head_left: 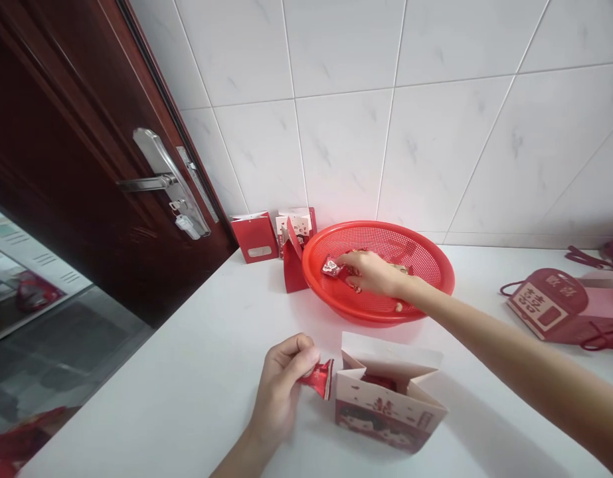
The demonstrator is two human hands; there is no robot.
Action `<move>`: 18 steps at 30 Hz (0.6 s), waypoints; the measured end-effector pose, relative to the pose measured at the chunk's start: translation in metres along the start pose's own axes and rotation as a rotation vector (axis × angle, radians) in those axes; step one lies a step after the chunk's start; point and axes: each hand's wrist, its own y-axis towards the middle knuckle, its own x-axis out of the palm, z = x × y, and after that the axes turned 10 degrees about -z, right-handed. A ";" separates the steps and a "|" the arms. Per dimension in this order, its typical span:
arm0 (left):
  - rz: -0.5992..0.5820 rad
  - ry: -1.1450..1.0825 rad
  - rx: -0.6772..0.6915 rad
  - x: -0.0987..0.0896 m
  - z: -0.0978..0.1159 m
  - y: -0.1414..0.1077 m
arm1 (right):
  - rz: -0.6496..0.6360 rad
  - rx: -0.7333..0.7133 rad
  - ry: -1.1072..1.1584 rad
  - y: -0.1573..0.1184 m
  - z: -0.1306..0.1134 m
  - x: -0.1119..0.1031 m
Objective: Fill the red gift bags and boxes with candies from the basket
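My left hand (286, 375) pinches a red wrapped candy (320, 380) between thumb and fingers, just left of an upright gift box (380, 415). That box is white and red with printed figures, its top open, and something red shows inside. My right hand (368, 271) reaches down into a red plastic basket (438, 255) with a mesh wall. Its fingers are bent and partly hidden, beside a red and white wrapped candy (331, 266); whether they grip it I cannot tell. A small pale nut-like piece (398, 307) lies in the basket near my wrist.
Folded red gift boxes (255, 237) stand against the tiled wall (346, 146), left of the basket. Farther right, a pink-red box with a cord handle (550, 305) lies on the white table (186, 385). A dark wooden door (77, 133) with a metal handle stands at the left.
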 end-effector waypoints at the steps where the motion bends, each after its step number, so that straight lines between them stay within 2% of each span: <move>1: -0.010 0.001 0.006 -0.001 0.000 0.000 | 0.069 0.007 0.068 -0.005 -0.001 -0.004; 5: -0.012 -0.013 0.034 -0.004 0.001 0.002 | 0.352 -0.076 0.647 -0.029 -0.006 -0.008; 8: -0.012 -0.097 0.054 -0.004 0.005 0.004 | 0.472 -0.153 0.966 -0.050 -0.012 -0.006; 12: -0.040 -0.332 0.084 -0.006 0.012 0.007 | 0.570 -0.167 1.124 -0.075 -0.022 -0.009; 18: -0.024 -0.640 0.069 -0.006 0.031 0.004 | 0.657 -0.183 1.166 -0.100 -0.044 -0.018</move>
